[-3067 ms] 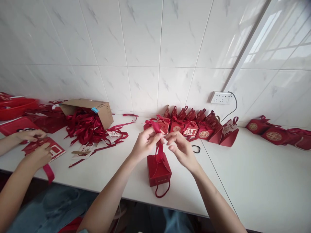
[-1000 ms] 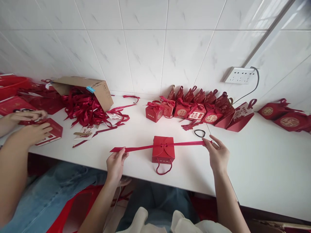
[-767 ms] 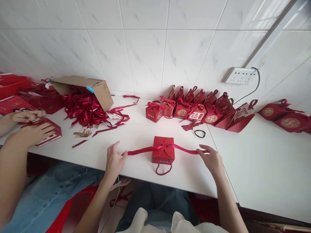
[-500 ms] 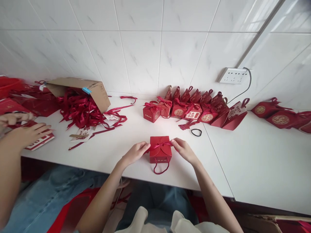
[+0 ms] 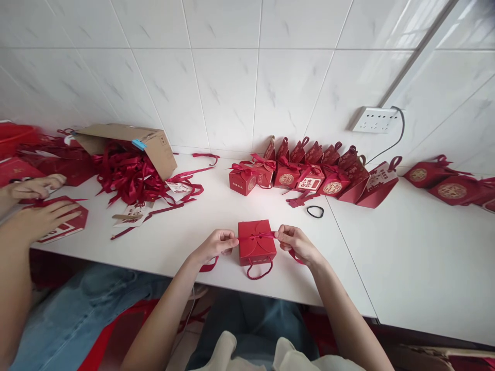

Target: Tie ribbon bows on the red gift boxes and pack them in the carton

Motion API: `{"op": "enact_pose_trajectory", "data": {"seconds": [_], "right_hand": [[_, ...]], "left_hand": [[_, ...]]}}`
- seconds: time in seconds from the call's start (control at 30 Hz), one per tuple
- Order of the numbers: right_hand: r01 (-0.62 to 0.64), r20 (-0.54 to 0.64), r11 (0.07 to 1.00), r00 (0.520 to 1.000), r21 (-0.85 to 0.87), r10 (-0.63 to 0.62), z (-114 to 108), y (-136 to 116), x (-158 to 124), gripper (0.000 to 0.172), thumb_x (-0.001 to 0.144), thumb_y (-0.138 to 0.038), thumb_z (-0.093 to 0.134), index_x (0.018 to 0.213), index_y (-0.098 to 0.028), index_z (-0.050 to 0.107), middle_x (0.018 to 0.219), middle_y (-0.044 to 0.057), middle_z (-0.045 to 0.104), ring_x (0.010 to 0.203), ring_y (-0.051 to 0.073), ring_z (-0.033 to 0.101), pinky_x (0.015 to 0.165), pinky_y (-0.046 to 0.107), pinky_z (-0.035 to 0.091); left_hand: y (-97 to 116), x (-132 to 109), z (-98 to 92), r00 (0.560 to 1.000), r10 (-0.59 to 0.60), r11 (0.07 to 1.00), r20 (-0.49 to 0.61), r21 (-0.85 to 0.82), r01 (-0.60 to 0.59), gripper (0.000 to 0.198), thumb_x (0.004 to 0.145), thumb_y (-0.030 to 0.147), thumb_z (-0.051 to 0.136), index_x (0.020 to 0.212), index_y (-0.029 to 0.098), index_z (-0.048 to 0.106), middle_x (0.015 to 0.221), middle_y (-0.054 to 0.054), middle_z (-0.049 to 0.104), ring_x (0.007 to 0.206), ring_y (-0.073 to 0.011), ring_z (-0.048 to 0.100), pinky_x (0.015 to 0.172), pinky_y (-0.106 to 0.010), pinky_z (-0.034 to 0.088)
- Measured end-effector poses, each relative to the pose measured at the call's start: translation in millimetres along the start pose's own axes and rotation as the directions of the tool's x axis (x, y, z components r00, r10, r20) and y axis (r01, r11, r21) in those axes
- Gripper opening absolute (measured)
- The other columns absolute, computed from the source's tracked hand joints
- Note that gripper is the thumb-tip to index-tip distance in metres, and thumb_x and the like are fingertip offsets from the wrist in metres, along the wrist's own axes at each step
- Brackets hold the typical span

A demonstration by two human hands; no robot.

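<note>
A small red gift box (image 5: 257, 252) with a rope handle (image 5: 260, 275) sits on the white table in front of me. Across its folded top flaps runs a dark red ribbon (image 5: 263, 235), drawn taut with a crossing at the centre. My left hand (image 5: 216, 246) pinches one side of the ribbon at the box's left edge, its tail hanging below my fingers. On the opposite side my right hand (image 5: 297, 243) pinches the other end, with a loose tail under the palm.
At left, a co-worker's hands (image 5: 42, 216) handle another red box (image 5: 67, 229). A cardboard box (image 5: 162, 149) spills ribbons (image 5: 127, 178) onto the table. Several red boxes (image 5: 286, 178) line the wall. A black hair tie (image 5: 315, 211) lies before them; a power strip (image 5: 375, 120) is above.
My hands have pulled the ribbon straighter and tighter over the box top, and its tails now show beside both hands. The co-worker's hands have shifted on their box.
</note>
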State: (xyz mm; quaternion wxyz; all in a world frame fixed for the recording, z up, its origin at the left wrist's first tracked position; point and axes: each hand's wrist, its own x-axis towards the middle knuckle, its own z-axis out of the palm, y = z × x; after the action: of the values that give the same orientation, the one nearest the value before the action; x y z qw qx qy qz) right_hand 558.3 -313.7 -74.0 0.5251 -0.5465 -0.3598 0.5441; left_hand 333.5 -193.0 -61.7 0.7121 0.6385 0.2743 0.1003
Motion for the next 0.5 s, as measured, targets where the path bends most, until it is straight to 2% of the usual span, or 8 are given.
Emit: {"op": "enact_pose_trajectory", "data": {"seconds": [0.17,0.27,0.33,0.4,0.5], "right_hand": [[-0.026,-0.002,0.998,1.0,-0.053,0.026,-4.6,-2.9,-3.5,0.041,0.062,-0.048,0.074,0.057,-0.018,0.047,0.046,-0.009,0.031,0.043,0.005,0.023,0.045,0.023,0.013],[-0.025,0.047,0.988,0.998,-0.155,0.033,-4.3,-17.0,-7.8,0.037,0.064,-0.048,0.072,0.062,-0.016,0.055,0.052,-0.005,0.041,0.049,0.007,0.034,0.048,0.023,0.024],[-0.011,0.095,0.97,0.995,-0.243,0.034,-2.0,-29.7,-12.3,0.034,0.069,-0.048,0.069,0.067,-0.015,0.058,0.057,-0.003,0.048,0.055,0.009,0.041,0.051,0.024,0.03],[0.015,0.144,0.963,0.989,-0.27,0.025,3.2,-42.1,-16.5,0.033,0.073,-0.047,0.065,0.07,-0.016,0.059,0.061,-0.001,0.053,0.057,0.01,0.045,0.05,0.024,0.033],[0.1,0.203,0.968,0.978,-0.231,-0.053,15.5,-55.8,-19.1,0.029,0.075,-0.045,0.064,0.074,-0.016,0.061,0.068,0.001,0.058,0.06,0.011,0.049,0.053,0.024,0.038]], "left_hand": [[-4.5,0.5,-1.8,1.0,-0.019,0.999,0.014,-0.034,0.02,0.061,0.055,0.067,0.068,0.052,0.019,0.03,0.044,0.01,0.029,0.041,-0.004,0.026,0.044,-0.021,0.024],[-0.1,-3.7,-3.0,1.0,-0.029,0.999,0.012,-0.014,0.029,0.054,0.062,0.06,0.067,0.054,0.018,0.035,0.044,0.009,0.033,0.041,-0.0046,0.029,0.047,-0.022,0.028],[6.6,-8.7,-3.2,1.0,-0.03,1.0,0.01,0.006,0.03,0.045,0.069,0.054,0.065,0.057,0.017,0.042,0.048,0.007,0.041,0.045,-0.0065,0.037,0.051,-0.023,0.033],[15.6,-14.4,-2.2,1.0,-0.029,0.998,0.005,0.062,0.029,0.038,0.075,0.05,0.061,0.062,0.016,0.049,0.055,0.004,0.049,0.053,-0.0096,0.046,0.057,-0.024,0.037],[30.3,-22.8,1.4,0.999,-0.018,0.978,-0.044,0.206,0.026,0.034,0.08,0.048,0.053,0.071,0.016,0.055,0.063,0.002,0.052,0.059,-0.0118,0.049,0.058,-0.024,0.038]]}}
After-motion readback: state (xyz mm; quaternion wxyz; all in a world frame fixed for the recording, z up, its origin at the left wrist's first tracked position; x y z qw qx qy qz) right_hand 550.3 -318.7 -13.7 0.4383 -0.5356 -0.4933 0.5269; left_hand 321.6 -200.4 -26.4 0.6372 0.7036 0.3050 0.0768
